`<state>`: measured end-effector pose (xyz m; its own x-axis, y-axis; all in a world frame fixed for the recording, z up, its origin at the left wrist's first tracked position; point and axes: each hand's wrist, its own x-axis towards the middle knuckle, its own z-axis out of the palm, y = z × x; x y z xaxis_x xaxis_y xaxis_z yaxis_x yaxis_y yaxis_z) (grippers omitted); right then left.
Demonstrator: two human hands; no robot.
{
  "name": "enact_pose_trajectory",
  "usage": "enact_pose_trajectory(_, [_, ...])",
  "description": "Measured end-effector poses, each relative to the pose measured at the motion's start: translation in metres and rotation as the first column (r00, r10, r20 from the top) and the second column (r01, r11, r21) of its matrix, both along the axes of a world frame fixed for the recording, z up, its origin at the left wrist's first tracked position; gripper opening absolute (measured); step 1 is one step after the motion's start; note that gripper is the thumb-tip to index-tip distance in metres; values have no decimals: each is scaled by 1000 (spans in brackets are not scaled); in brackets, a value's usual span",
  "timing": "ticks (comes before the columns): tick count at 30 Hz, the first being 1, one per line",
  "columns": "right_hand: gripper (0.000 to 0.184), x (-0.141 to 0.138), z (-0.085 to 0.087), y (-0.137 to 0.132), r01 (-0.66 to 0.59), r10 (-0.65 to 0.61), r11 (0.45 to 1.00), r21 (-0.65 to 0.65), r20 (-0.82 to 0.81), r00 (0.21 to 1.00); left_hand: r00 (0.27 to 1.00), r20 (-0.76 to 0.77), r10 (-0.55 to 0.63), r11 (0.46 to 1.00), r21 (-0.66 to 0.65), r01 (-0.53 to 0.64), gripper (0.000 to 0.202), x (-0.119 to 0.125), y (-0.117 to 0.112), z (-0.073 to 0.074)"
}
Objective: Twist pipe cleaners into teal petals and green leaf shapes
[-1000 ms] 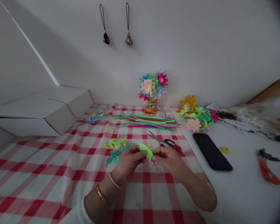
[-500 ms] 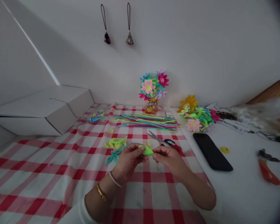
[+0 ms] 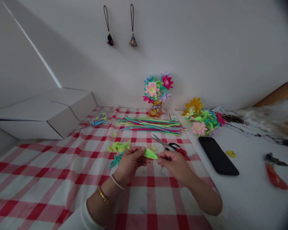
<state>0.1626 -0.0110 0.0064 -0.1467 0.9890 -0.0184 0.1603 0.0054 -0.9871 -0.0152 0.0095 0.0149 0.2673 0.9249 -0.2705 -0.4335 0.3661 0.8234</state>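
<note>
Between my two hands is a bright green pipe-cleaner petal, folded into a narrow leaf shape. My left hand pinches its left end between thumb and fingers. At its right tip, my right hand is closed in a pinch. Just left of my left hand lies a teal looped pipe-cleaner piece, partly covered by that hand. Behind it sits a small heap of yellow-green pipe-cleaner petals. Scissors with dark and red handles lie just beyond my right hand.
A bundle of coloured pipe cleaners lies across the checked cloth. Behind stands a bottle holding fuzzy flowers. To the right are more flowers, a black phone and red-handled pliers; a white box stands left.
The green petal now looks flatter and longer, with more of it showing between my hands. My left hand has shifted slightly left; my right hand has hardly moved.
</note>
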Motion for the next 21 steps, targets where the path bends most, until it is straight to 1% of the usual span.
enact_pose_trajectory(3, [8, -1, 7, -2, -29, 29, 1000, -11, -37, 999, 1000, 22, -17, 1000, 13, 17, 19, 0, 2, -2])
enact_pose_trajectory(7, [13, -2, 14, -6, -136, 129, 990, -40, -141, 982, 991, 109, -72, 997, -33, 76, 17, -1, 4, -5])
enact_pose_trajectory(9, [13, -2, 14, -6, -163, 151, 985, -49, -195, 969, 988, 128, -91, 994, -43, 97, 16, -1, 3, -6])
enact_pose_trajectory(11, [13, -2, 13, -5, -150, 134, 987, -55, -229, 964, 987, 138, -87, 994, -49, 95, 15, -2, 3, -5])
enact_pose_trajectory(14, [13, -3, 9, -3, -104, 88, 992, -67, -215, 973, 987, 142, -77, 995, -47, 85, 16, -3, 3, -4])
enact_pose_trajectory(19, [20, -6, 5, -2, -61, 39, 994, -96, -219, 975, 985, 114, -129, 991, -12, 131, 22, -3, 2, -3])
enact_pose_trajectory(21, [19, -7, 5, -2, -44, 22, 995, -92, -224, 974, 989, 101, -110, 994, -5, 111, 19, -2, 2, -3])
